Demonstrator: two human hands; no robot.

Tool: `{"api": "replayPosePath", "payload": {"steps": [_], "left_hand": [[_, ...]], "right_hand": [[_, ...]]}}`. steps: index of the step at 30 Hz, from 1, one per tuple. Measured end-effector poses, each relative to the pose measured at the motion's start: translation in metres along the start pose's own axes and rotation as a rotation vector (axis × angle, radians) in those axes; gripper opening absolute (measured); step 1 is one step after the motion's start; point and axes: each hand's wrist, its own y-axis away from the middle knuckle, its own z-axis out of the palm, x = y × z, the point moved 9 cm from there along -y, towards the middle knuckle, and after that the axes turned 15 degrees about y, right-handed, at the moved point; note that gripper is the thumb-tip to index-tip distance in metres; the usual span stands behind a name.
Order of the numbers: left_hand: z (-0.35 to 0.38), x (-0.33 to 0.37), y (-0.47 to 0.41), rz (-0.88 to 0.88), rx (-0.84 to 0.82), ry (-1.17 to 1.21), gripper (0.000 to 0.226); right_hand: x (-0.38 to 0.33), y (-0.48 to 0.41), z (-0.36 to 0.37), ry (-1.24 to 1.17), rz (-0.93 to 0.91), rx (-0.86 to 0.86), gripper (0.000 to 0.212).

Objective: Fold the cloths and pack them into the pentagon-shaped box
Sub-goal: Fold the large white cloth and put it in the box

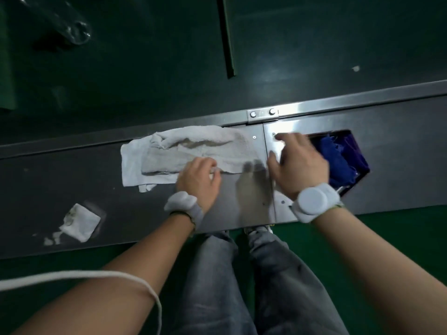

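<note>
A steel table [72, 180] runs across the middle of the frame. A white cloth [183, 151] lies on it at centre, spread long from left to right. Its far edge is rolled up and its left end is doubled over.

The left hand [199, 180] rests on the near right corner of this cloth. Its fingers are curled, and a bit of white fabric shows pinched between them. The right hand [298, 164] is blurred. It hovers over bare steel just right of the cloth's end, with fingers spread and nothing in them. The two hands are apart, with a strip of table between them.

The box [358, 146] sits at the right of the frame, partly hidden behind the right hand. A blue cloth [336, 155] lies crumpled inside it.

A small folded white cloth [81, 222] lies at the lower left of the table, well apart from the big one, with a few white scraps beside it.

Both wrists wear white bands [313, 201]. Grey trousers [242, 286] fill the bottom centre. A white cord [96, 274] curves across the left forearm at lower left.
</note>
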Motion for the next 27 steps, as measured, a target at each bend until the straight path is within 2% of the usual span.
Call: {"api": "replayPosePath", "payload": {"steps": [1, 3, 6, 9, 11, 14, 19, 22, 25, 27], "left_hand": [[-0.014, -0.016, -0.004, -0.019, 0.031, -0.078, 0.014], [-0.026, -0.044, -0.012, -0.027, -0.025, -0.224, 0.022], [-0.020, -0.060, -0.020, 0.010, -0.183, -0.423, 0.035], [-0.021, -0.062, -0.021, 0.046, -0.200, -0.547, 0.030], [-0.028, -0.061, -0.018, 0.047, -0.182, -0.528, 0.020], [-0.046, -0.054, -0.006, 0.040, -0.169, -0.455, 0.011], [-0.109, -0.030, 0.016, 0.060, -0.130, -0.233, 0.033], [-0.161, -0.012, 0.018, 0.013, -0.048, -0.018, 0.036], [-0.211, 0.001, 0.010, -0.034, 0.050, 0.113, 0.017], [-0.248, 0.016, -0.004, -0.033, 0.055, 0.113, 0.017]], "right_hand": [[-0.024, 0.000, 0.023, 0.022, -0.052, -0.155, 0.031], [-0.058, 0.006, 0.078, 0.105, -0.128, -0.439, 0.025], [-0.067, 0.012, 0.121, 0.148, -0.152, -0.560, 0.028], [-0.066, 0.013, 0.130, 0.306, -0.242, -0.443, 0.026], [-0.065, 0.015, 0.124, 0.331, -0.275, -0.380, 0.021], [-0.061, 0.022, 0.091, 0.147, -0.178, -0.315, 0.014], [-0.063, 0.029, -0.003, -0.154, -0.006, -0.083, 0.013], [-0.071, 0.027, -0.060, -0.194, 0.019, 0.027, 0.017], [-0.078, 0.015, -0.103, -0.170, 0.012, 0.097, 0.016], [-0.082, 0.001, -0.143, -0.144, 0.005, 0.145, 0.019]]}}
